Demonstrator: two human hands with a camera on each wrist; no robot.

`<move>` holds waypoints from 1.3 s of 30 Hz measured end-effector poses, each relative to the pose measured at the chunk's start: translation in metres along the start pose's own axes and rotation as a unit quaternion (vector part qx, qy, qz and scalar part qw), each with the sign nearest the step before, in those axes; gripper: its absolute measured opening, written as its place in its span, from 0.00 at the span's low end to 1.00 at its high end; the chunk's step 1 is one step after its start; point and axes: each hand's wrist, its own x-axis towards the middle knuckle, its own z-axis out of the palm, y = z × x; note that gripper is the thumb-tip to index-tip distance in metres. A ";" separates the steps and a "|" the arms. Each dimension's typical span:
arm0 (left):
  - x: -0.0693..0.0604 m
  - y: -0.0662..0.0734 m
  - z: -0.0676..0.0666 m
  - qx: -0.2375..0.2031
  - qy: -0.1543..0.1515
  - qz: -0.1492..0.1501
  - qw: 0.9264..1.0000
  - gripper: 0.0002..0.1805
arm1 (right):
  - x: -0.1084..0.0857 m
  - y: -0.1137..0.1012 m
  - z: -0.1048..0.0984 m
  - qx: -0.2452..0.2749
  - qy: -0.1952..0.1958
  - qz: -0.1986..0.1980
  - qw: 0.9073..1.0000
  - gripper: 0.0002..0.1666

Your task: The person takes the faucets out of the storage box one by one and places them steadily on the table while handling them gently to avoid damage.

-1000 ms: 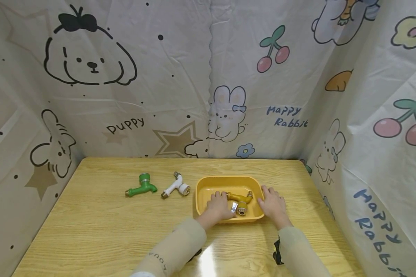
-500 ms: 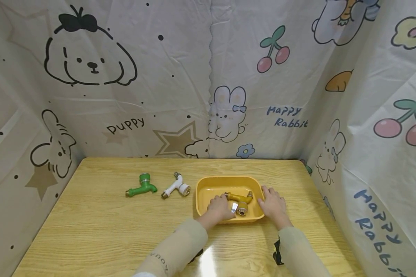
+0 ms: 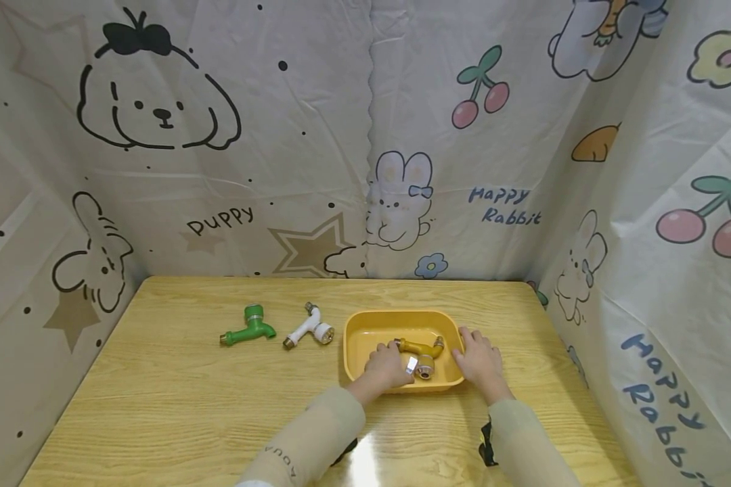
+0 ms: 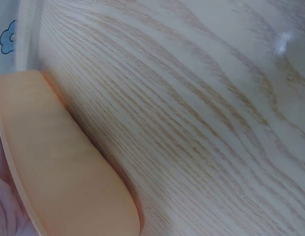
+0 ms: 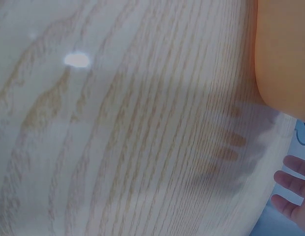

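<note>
Inside the yellow tray [image 3: 361,338], toward its right half: the yellow tap [image 3: 424,349], on its side, metal ends outward. I take it that a branching body like this will not stand, and the walls are there to contain it.

Left hand [image 3: 384,366] reaches over the tray's near rim, fingers bent down inside, beside the tap's left end. What it holds, if anything, I cannot tell from my distance; the palm hides it, and the left wrist view gives me mostly outer wall. A bright metal piece [image 3: 411,365] shows by the thumb; whose part it is, I cannot say.

Right hand [image 3: 480,360] lies against the tray's right end, thumb at the rim, the other fingers extended and loosely spread outside. I read that as steadying, no tight grip.

Left of the tray, on the table [image 3: 219,406]: white tap [image 3: 309,327] near it, green tap [image 3: 251,329] farther out. Both lie clear of the sleeves [image 3: 317,433], which I judge gives the arms room.
</note>
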 end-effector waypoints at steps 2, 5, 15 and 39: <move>0.000 0.000 0.000 -0.003 -0.003 -0.001 1.000 0.42 | 0.000 0.000 0.000 0.000 0.001 0.000 1.000 0.31; 0.001 -0.001 0.002 -0.009 -0.005 -0.004 1.000 0.44 | 0.000 0.000 0.001 0.000 0.002 -0.001 1.000 0.31; 0.004 -0.005 0.003 -0.015 -0.004 0.008 1.000 0.48 | 0.000 0.001 0.002 0.000 0.003 -0.001 1.000 0.31; 0.008 -0.008 -0.023 0.130 0.051 0.107 0.984 0.38 | 0.000 0.001 0.001 0.001 0.011 -0.005 1.000 0.31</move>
